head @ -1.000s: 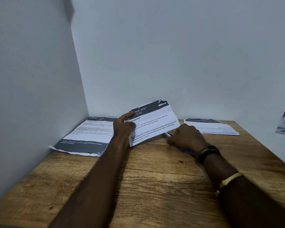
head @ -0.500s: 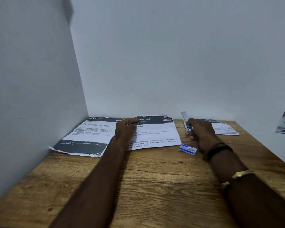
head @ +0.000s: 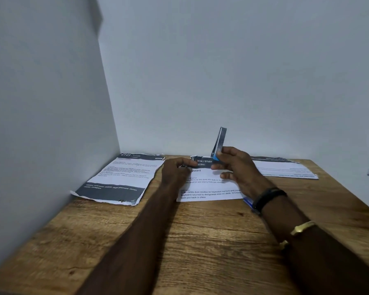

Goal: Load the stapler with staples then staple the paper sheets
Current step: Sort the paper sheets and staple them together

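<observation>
The left sheet point(head: 119, 177) lay well to the left of the fingers. The left hand point(head: 175, 171) rested on the middle sheet point(head: 209, 189), fingers loosely bent. Whether they pinched anything, I could not tell. Its index tip reached almost to the stapler point(head: 219, 143), just to its right. The right hand point(head: 237, 167) pinched the stapler's lower blue end, so its long axis rose nearly upright above those fingertips. For loading, I judge, the left hand was free and near. The staple box point(head: 248, 202) lay at the right wrist, half hidden.
</observation>
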Tool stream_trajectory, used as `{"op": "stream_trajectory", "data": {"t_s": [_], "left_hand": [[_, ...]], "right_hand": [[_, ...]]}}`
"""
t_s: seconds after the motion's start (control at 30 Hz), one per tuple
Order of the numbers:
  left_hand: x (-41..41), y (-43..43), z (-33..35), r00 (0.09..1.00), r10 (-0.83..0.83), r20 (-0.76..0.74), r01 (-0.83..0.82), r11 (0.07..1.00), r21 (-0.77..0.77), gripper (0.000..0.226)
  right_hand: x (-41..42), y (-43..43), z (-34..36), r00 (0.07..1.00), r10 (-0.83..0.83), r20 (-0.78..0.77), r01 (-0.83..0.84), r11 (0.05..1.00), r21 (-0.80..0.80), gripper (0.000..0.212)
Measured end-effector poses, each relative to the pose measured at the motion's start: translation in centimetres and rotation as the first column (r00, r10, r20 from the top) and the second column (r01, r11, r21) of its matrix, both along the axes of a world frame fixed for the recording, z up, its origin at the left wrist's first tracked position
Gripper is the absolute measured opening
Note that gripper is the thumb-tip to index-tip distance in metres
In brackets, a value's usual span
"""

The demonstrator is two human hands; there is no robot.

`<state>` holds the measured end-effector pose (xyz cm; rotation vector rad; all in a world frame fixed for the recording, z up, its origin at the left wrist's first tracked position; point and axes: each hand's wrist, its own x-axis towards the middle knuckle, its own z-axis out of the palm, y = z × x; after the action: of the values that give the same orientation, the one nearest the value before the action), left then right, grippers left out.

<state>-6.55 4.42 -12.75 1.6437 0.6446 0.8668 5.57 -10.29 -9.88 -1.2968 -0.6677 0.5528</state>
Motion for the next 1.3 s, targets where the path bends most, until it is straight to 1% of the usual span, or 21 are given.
{"op": "stream_trajectory", "data": {"t_s": [0.13, 0.27, 0.4, 0.5, 0.7, 0.8, 0.97, 1.07, 1.17, 1.23, 1.3], "left_hand": [[0.5, 0.0, -0.2, 1.0, -0.013, 0.019, 0.012, 0.999, 0.037, 0.037], [0.6, 0.1, -0.4, 0.999, -0.025, 0.037, 0.022, 0.997, 0.08, 0.041], [0.8, -0.2, -0.3, 0.997, -0.053, 0.048, 0.046, 0.988, 0.15, 0.041], [0.9, -0.3, -0.1, 0.998, -0.055, 0.043, 0.046, 0.98, 0.192, 0.04], [0.5, -0.7, 0.2, 0.998, -0.028, 0.051, 0.015, 0.967, 0.254, 0.035], [0.6, -1.0, 0.5, 0.999, -0.041, 0.03, 0.031, 0.963, 0.268, 0.033], [0.5, -1.0, 0.6, 0.998, -0.052, 0.034, 0.042, 0.966, 0.255, 0.032], [0.5, -1.1, 0.6, 0.997, -0.057, 0.044, 0.045, 0.967, 0.251, 0.036], [0.5, -1.2, 0.6, 0.997, -0.054, 0.049, 0.04, 0.966, 0.256, 0.036], [0.4, -1.2, 0.6, 0.998, -0.049, 0.05, 0.034, 0.966, 0.256, 0.034], [0.4, -1.2, 0.6, 0.997, -0.053, 0.051, 0.038, 0.968, 0.247, 0.031]], "right_hand": [[-0.6, 1.4, -0.4, 0.991, -0.013, 0.133, 0.013, 1.0, 0.003, 0.017], [-0.6, 2.2, -0.7, 0.978, -0.043, 0.202, 0.039, 0.999, 0.026, 0.025], [-0.4, 2.6, -1.1, 0.963, -0.058, 0.264, 0.057, 0.998, 0.01, 0.025], [-0.4, 2.9, -1.4, 0.96, -0.041, 0.276, 0.041, 0.999, 0.003, 0.025], [-0.1, 2.8, -1.3, 0.928, -0.101, 0.358, 0.109, 0.994, -0.002, 0.013], [0.0, 2.6, -1.3, 0.908, -0.145, 0.392, 0.154, 0.988, 0.008, 0.01], [0.0, 2.7, -1.0, 0.873, -0.198, 0.445, 0.219, 0.976, 0.005, 0.011], [0.0, 2.9, -1.0, 0.844, -0.244, 0.477, 0.275, 0.961, 0.005, 0.012], [0.2, 2.8, -1.1, 0.866, -0.231, 0.443, 0.249, 0.968, 0.018, 0.008], [0.2, 2.7, -1.3, 0.908, -0.171, 0.383, 0.175, 0.984, 0.024, 0.008], [0.1, 2.7, -1.5, 0.947, -0.123, 0.296, 0.107, 0.992, 0.067, 0.012]]}}
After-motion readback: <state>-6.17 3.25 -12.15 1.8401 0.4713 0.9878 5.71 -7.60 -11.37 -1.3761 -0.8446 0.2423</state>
